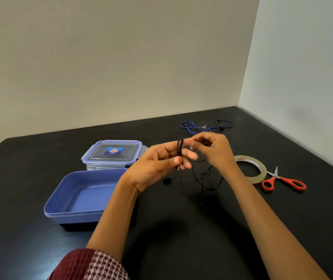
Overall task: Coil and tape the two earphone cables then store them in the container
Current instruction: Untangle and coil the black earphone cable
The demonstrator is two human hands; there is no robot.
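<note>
Coiling in hand: left hand, one, thumb clamped on a short bundle of loops of the black earphone cable, plug end poking out below the fingers. Right hand, one, fingers curled close by the top of the loops, apparently feeding cable; whether it pinches the strand, cannot tell. Slack tail lies tangled on the tabletop under the hands. Advice: keep loops even and the thumb firm, draw slack gently so snarls free themselves.

Blue earphone cable, one, loose near the far edge, not yet coiled. Clear tape roll, one, and red-handled scissors, one, toward the right edge. Blue container, one, open, left of centre. Clip-lock lid, one, just behind it.
</note>
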